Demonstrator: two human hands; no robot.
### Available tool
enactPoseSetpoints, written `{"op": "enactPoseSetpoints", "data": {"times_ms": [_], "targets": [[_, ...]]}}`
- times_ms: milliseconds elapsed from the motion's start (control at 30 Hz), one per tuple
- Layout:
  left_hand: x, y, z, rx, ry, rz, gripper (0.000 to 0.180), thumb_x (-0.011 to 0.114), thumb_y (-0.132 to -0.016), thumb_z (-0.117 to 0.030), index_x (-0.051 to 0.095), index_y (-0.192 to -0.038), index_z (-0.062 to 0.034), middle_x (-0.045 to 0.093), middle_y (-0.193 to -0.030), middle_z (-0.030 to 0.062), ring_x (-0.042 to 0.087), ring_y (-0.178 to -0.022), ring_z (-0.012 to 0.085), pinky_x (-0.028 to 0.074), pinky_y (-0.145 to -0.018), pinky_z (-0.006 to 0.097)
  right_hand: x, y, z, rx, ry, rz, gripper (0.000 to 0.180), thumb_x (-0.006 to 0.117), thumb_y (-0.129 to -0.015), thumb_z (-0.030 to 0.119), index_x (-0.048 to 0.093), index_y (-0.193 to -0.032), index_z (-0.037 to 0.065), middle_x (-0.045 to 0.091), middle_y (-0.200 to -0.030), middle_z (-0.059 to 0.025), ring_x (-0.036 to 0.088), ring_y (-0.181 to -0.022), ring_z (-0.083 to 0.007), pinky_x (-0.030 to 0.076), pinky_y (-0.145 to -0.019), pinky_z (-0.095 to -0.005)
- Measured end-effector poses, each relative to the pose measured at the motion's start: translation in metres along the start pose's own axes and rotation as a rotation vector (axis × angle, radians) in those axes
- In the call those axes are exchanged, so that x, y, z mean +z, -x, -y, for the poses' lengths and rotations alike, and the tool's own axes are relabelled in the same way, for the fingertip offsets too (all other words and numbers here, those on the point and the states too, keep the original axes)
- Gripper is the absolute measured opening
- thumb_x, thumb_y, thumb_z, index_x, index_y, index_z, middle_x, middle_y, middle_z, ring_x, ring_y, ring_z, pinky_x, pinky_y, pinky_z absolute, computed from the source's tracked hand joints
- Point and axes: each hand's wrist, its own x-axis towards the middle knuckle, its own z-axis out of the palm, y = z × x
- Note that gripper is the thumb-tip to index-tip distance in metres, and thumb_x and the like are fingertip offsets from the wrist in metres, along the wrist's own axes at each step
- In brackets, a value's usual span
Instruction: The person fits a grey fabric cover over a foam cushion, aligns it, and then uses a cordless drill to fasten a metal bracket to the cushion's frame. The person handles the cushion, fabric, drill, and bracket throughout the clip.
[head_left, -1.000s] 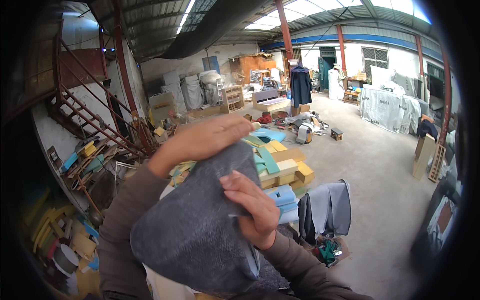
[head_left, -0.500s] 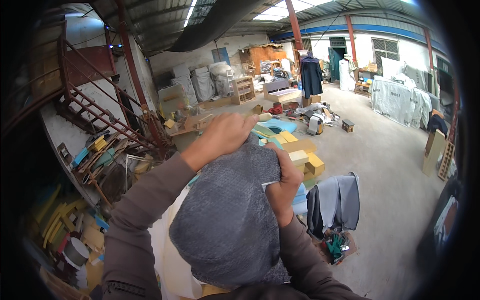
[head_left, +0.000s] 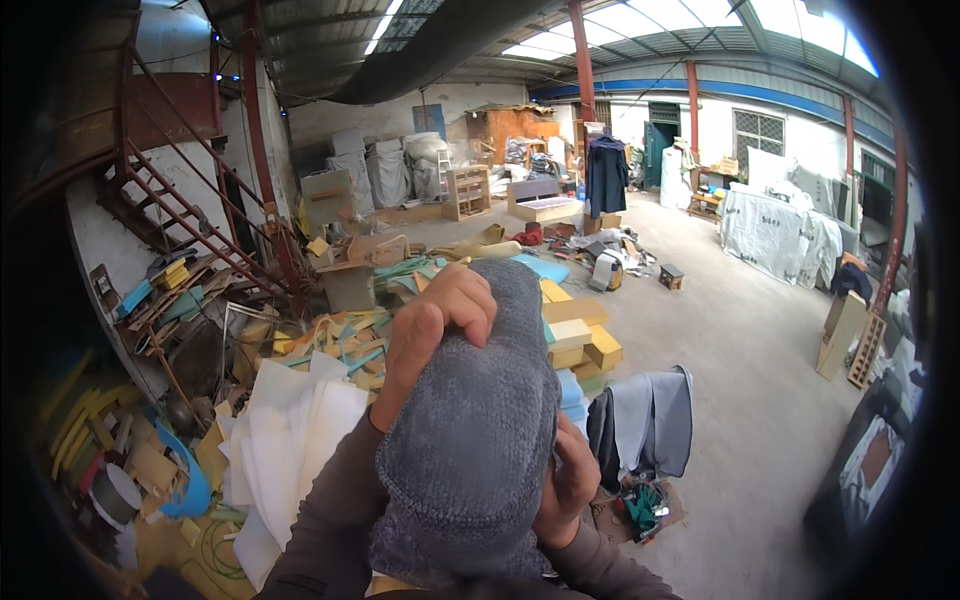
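A dark grey, knit-textured cushion [head_left: 465, 430] stands on end right in front of me, its rounded bulk filling the lower middle of the view. My left hand [head_left: 440, 325] is closed on its upper left side, with bent fingers pressing into the fabric. Lower down on the right edge, my right hand [head_left: 568, 485] is closed against the cushion, its fingers curled and partly hidden behind it. The cushion's underside and far face cannot be seen.
White foam sheets [head_left: 290, 430] lie at my left beside foam offcuts [head_left: 345, 335]. Yellow foam blocks [head_left: 580, 335] are stacked beyond the cushion. Grey fabric pieces [head_left: 645, 425] hang at the right, above a box of green items [head_left: 642, 507]. A small stool [head_left: 671, 276] stands farther off.
My left hand has moved from the cushion's top edge down onto its upper left side. My right hand has slid from the upper right corner to the lower right edge. The cushion stands straighter.
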Motion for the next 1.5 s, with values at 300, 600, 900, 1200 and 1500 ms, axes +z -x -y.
{"op": "enactPoseSetpoints", "data": {"times_ms": [300,600,900,1200,1500], "targets": [[0.015,-0.020,0.012,0.012,0.251,-0.170,0.076,0.025,-0.130,-0.044,0.042,-0.062,-0.0150,0.048,-0.057,0.0023,0.037,-0.056,0.0183,0.032,-0.059,0.040,-0.011,-0.009,0.007,0.331,-0.555,0.248,0.066,0.064,-0.116,0.014,0.038,-0.174,-0.005,0.036,-0.184,-0.0206,0.031,-0.174,-0.0318,0.020,-0.142,-0.0455],[0.023,0.003,-0.057,0.100,0.040,-0.144,0.076,0.019,-0.126,-0.062,0.058,-0.087,-0.0092,0.064,-0.098,0.0112,0.060,-0.093,0.0279,0.051,-0.101,0.049,0.018,-0.021,-0.009,0.273,-0.478,0.215,0.070,0.058,-0.118,0.012,0.029,-0.180,0.000,0.028,-0.188,-0.0197,0.026,-0.175,-0.0317,0.023,-0.142,-0.0448],[-0.016,0.015,-0.057,-0.027,0.080,-0.034,0.077,0.031,-0.128,-0.051,0.049,-0.066,-0.0077,0.052,-0.067,0.0051,0.045,-0.063,0.0216,0.037,-0.065,0.039,0.018,-0.022,-0.037,0.159,-0.577,0.312,0.062,0.065,-0.114,0.010,0.048,-0.173,0.005,0.041,-0.183,-0.0220,0.035,-0.172,-0.0379,0.026,-0.140,-0.0514],[0.020,0.013,-0.120,0.016,-0.688,-0.258,0.067,0.045,-0.122,-0.060,0.070,-0.103,-0.0010,0.066,-0.107,0.0151,0.065,-0.101,0.0306,0.053,-0.094,0.045,0.041,-0.040,-0.069,-0.075,-0.555,0.251,0.063,0.058,-0.103,-0.013,0.061,-0.163,0.005,0.050,-0.176,-0.0259,0.045,-0.167,-0.0448,0.033,-0.137,-0.0546],[-0.003,0.012,-0.106,-0.174,-0.791,-0.308,0.057,0.053,-0.123,-0.031,0.044,-0.073,-0.0038,0.042,-0.071,0.0033,0.038,-0.067,0.0192,0.030,-0.064,0.040,0.045,-0.076,-0.075,-0.263,-0.259,0.297,0.070,0.075,-0.087,-0.005,0.060,-0.154,0.001,0.062,-0.163,-0.0275,0.057,-0.156,-0.0494,0.040,-0.130,-0.0592]]}}
